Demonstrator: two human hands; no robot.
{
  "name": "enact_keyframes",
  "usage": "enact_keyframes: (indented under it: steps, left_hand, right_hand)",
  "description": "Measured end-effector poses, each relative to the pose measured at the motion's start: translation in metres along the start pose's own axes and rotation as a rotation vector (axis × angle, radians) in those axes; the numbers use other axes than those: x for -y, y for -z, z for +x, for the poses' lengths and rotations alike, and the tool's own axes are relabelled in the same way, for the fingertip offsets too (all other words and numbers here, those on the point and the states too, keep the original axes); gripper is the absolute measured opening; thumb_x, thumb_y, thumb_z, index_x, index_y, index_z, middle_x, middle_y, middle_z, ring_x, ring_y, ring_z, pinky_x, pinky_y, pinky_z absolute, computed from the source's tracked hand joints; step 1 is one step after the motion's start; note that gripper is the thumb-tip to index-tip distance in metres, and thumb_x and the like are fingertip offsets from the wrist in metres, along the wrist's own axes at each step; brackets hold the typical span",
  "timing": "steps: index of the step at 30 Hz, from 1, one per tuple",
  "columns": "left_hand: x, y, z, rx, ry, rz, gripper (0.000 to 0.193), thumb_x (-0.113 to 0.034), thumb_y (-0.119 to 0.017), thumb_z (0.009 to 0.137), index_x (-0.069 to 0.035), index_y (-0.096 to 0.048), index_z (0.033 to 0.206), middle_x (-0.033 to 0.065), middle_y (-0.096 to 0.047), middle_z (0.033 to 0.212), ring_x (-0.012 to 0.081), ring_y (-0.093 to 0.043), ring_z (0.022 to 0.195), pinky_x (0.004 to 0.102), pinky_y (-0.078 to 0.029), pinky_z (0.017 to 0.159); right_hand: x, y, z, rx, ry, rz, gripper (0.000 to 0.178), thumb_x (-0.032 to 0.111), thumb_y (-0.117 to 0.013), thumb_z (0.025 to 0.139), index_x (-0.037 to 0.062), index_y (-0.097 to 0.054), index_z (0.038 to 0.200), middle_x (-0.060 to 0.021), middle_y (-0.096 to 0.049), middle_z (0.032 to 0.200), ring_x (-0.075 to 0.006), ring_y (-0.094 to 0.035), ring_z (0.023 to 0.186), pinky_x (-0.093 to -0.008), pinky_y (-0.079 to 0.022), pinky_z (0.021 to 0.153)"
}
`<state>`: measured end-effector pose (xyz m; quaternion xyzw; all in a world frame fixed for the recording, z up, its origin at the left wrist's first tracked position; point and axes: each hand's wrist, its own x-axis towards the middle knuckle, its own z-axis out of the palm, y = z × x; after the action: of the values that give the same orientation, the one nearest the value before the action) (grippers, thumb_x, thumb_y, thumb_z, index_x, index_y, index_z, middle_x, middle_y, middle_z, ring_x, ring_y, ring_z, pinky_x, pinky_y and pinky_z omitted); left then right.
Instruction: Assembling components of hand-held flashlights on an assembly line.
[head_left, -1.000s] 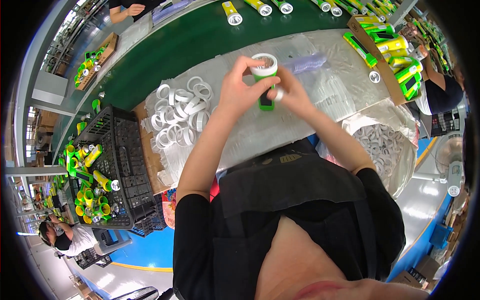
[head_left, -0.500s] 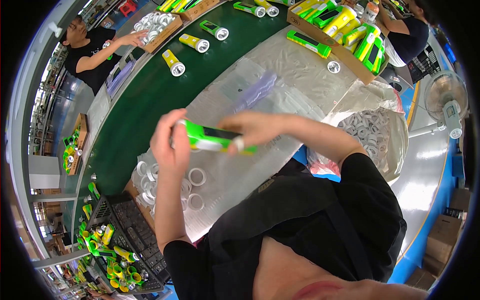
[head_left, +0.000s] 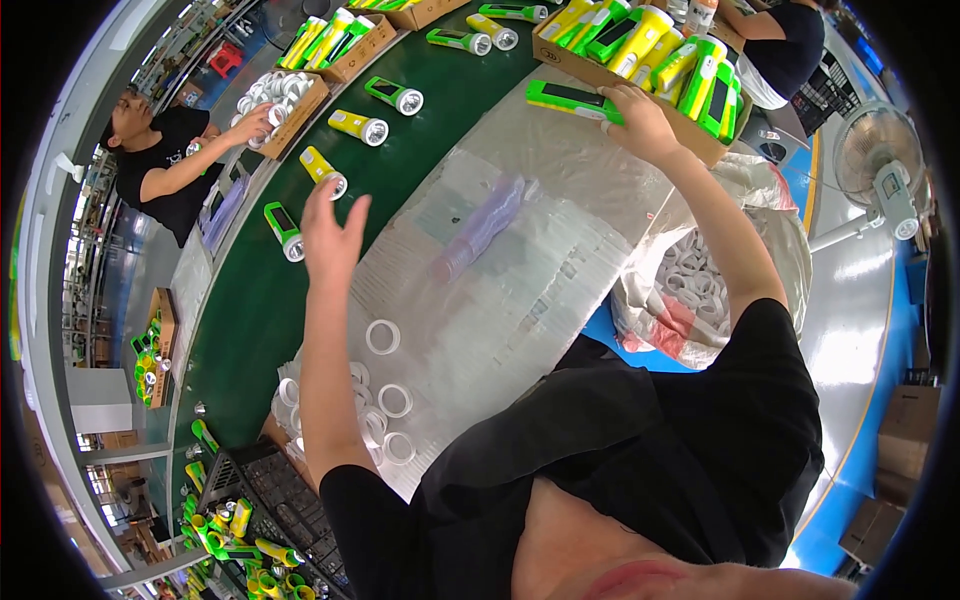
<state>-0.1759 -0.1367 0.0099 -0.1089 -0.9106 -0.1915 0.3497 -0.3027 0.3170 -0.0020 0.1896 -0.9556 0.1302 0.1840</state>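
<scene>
My left hand (head_left: 333,232) is open, fingers spread and holding nothing, above the green belt. Close to it lie a yellow flashlight (head_left: 318,168) and a green flashlight with a dark panel (head_left: 280,225). My right hand (head_left: 640,122) reaches to the far right and closes round the right end of another green flashlight (head_left: 567,98), which lies on the plastic-covered bench (head_left: 520,130). The hand hides that end. White rings (head_left: 395,401) lie loose and in a heap beside my left forearm. A clear purplish plastic sleeve (head_left: 483,225) lies mid-bench.
A carton of flashlights (head_left: 690,125) stands behind my right hand. A sack of white rings (head_left: 695,275) is at right, near a fan (head_left: 880,160). A black crate (head_left: 285,500) is at lower left. Across the belt, a person (head_left: 165,150) reaches into a box of white rings (head_left: 300,120).
The green flashlight has left my hands; a green one now lies on the belt near my left hand. My right hand has moved far right onto another flashlight. The view has shifted.
</scene>
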Motion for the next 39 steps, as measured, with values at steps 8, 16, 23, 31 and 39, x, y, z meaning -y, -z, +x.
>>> enact_keyframes:
  steps: [8,16,23,31,39]
  left_hand:
    - [-0.176,0.029,-0.012,0.677,0.0,-0.245,0.074,-0.03,-0.075,0.078,-0.008,-0.039,0.139,0.0161,-0.063,0.113,0.0336,-0.064,0.097,0.0423,-0.05,0.078]
    - [-0.185,0.056,-0.111,0.199,0.455,-0.496,0.067,-0.022,-0.072,0.083,-0.007,-0.04,0.139,0.0154,-0.066,0.109,0.0278,-0.067,0.096,0.0369,-0.052,0.08]
    - [-0.179,0.068,-0.188,0.039,0.351,-0.357,0.05,-0.014,-0.071,0.084,-0.001,-0.05,0.127,0.017,-0.064,0.108,0.0282,-0.066,0.091,0.0346,-0.052,0.077]
    - [-0.17,0.073,-0.114,-0.267,0.268,-0.837,0.03,-0.026,-0.051,0.099,-0.001,-0.068,0.101,0.0086,-0.066,0.092,0.0197,-0.062,0.088,0.0308,-0.049,0.077]
    - [-0.175,0.076,-0.128,-0.096,0.196,-0.77,0.032,-0.022,-0.044,0.099,-0.005,-0.069,0.089,0.0074,-0.065,0.09,0.0209,-0.06,0.081,0.0315,-0.044,0.072]
  right_hand:
    - [0.128,0.078,-0.052,0.062,0.803,0.406,0.048,0.008,-0.074,0.068,0.0059,-0.059,0.114,-0.0105,-0.058,0.117,-0.0314,-0.053,0.113,-0.047,-0.042,0.097]
    - [0.213,0.023,-0.136,0.173,0.141,1.303,0.037,0.022,-0.075,0.083,0.0005,-0.06,0.108,-0.009,-0.064,0.09,-0.0165,-0.06,0.075,-0.0306,-0.049,0.069]
    - [0.27,0.017,-0.149,0.679,-0.123,1.947,0.041,0.024,-0.059,0.092,0.001,-0.048,0.124,-0.0123,-0.064,0.099,-0.0192,-0.061,0.09,-0.0307,-0.047,0.077]
    - [0.265,0.037,-0.162,1.151,0.243,1.691,0.057,0.031,-0.07,0.079,0.0028,-0.042,0.119,-0.0095,-0.058,0.087,-0.0181,-0.06,0.077,-0.031,-0.047,0.07]
    - [0.266,0.028,-0.167,0.886,0.134,1.675,0.041,0.029,-0.063,0.093,-0.0001,-0.05,0.118,-0.0091,-0.06,0.099,-0.015,-0.062,0.084,-0.0303,-0.051,0.075]
